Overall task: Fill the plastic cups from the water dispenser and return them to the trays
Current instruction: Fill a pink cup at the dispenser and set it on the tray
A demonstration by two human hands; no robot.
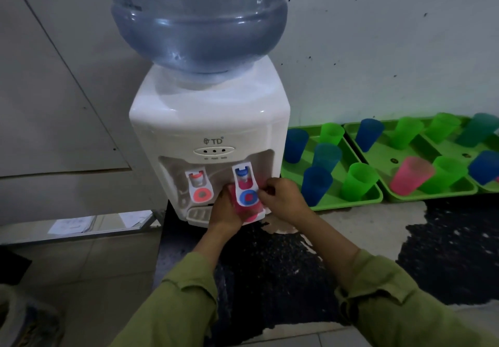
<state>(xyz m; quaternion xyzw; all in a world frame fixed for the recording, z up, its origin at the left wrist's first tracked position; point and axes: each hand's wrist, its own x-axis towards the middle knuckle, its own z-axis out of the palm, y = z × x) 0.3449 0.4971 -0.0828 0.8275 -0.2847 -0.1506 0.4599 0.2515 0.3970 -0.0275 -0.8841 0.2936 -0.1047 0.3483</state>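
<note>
The left hand curls round a pink cup, holding it under the blue tap lever at the front of the water dispenser. The right hand bends its fingers against that lever's right edge, seemingly pinching it, though the contact is blurred. The thin, translucent cup wants keeping upright under the spout, and the lever freeing before the brim. The dispenser is glossy white plastic under a ribbed blue bottle. To its right, green trays hold tapered plastic cups.
</note>
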